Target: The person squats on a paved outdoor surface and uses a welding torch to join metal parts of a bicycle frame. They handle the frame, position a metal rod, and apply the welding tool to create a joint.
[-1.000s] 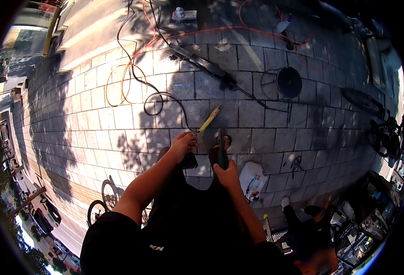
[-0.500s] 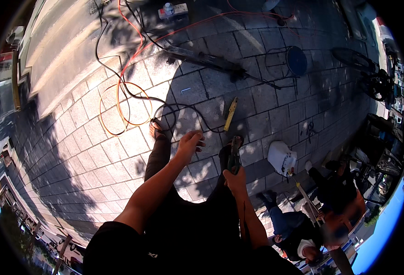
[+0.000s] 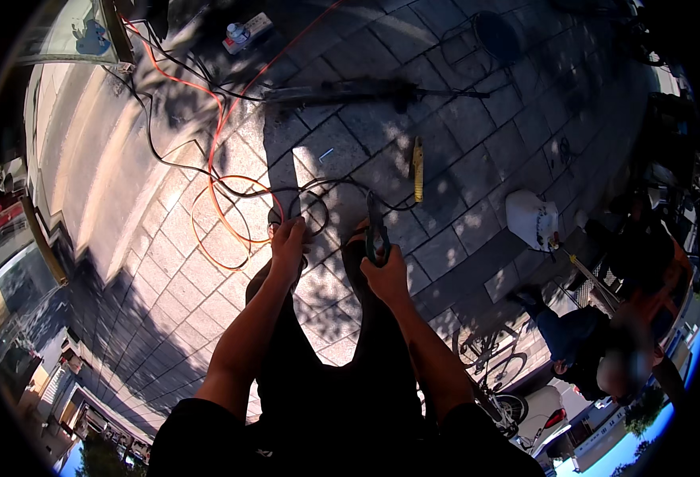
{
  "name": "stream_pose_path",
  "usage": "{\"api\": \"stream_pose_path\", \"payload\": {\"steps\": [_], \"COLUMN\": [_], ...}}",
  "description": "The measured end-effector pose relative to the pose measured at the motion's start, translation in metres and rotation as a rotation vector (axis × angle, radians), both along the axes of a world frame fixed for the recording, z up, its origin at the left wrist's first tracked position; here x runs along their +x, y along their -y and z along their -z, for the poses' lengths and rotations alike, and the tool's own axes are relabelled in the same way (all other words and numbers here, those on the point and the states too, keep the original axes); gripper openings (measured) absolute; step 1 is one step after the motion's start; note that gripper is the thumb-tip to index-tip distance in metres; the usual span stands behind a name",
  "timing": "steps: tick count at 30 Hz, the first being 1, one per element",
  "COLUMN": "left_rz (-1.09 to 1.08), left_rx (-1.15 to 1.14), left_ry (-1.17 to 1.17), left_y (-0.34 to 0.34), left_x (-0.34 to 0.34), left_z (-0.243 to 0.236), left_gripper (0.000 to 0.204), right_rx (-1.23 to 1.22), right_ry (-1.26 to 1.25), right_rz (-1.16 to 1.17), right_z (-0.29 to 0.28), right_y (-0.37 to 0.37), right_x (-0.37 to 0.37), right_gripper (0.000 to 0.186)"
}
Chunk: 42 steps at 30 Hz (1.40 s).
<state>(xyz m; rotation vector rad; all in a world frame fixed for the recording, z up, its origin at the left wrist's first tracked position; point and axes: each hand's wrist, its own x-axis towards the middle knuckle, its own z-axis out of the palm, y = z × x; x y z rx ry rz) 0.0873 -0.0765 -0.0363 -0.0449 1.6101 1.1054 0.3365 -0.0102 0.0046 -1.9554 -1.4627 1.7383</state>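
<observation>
In my right hand (image 3: 386, 270) is a dark, green-handled hand tool (image 3: 378, 242) with a long narrow grey head pointing away from me; its exact kind is unclear. My left hand (image 3: 288, 245) hangs over my left foot, fingers loosely bent and partly in shadow, with nothing visible in them. Just ahead of it, an orange cable (image 3: 224, 208) and a black cable (image 3: 255, 193) lie in loops on the paving. A long yellow tool (image 3: 418, 171) lies beyond my right hand, and a small L-shaped metal key (image 3: 326, 154) rests farther off.
A long dark bar-like piece (image 3: 342, 92) lies across the paving ahead. A white sack (image 3: 531, 219) stands to the right, near a crouching person (image 3: 576, 334). Curved steps (image 3: 100, 159) rise at left. A box with a bottle (image 3: 247, 33) and a round dark lid (image 3: 497, 38) are farther away.
My view has turned, shifting the surroundings. My left hand has moved left and lower beside the orange loop. The tool in my right hand has swung left and points farther forward.
</observation>
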Motion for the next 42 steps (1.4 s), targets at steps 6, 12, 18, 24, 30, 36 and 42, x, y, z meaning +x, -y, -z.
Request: {"api": "stream_pose_path", "payload": {"steps": [6,12,18,24,30,36,42], "left_rz": [-0.113,-0.290,-0.458,-0.524,-0.578,-0.558,-0.637], "left_rx": [0.093,0.384,0.807,1.013,1.173,1.254,1.265], "left_ry": [-0.143,-0.399,-0.349,-0.279,-0.202,-0.062,-0.086], "left_y": [-0.073,-0.202,-0.327,-0.350,-0.342,-0.342,-0.333], "left_x": [-0.025,-0.128,-0.213,-0.238,-0.255,-0.259,-0.247], "left_z": [0.069,0.169,0.178,0.162,0.145,0.146,0.134], "left_gripper": [0.033,0.030,0.030,0.034,0.023,0.024,0.024], "right_rx": [-0.018,0.097,0.207,0.436,0.385,0.286,0.443], "right_ry": [-0.029,0.037,-0.074,-0.145,-0.213,-0.075,-0.056], "right_rz": [0.030,-0.021,0.066,0.246,0.363,0.285,0.396], "right_z": [0.072,0.213,0.346,0.434,0.433,0.443,0.443], "right_y": [-0.034,-0.090,-0.132,-0.157,-0.154,-0.167,-0.156], "right_x": [-0.041,-0.120,-0.194,-0.233,-0.250,-0.249,-0.265], "right_gripper": [0.037,0.042,0.044,0.041,0.036,0.036,0.036]}}
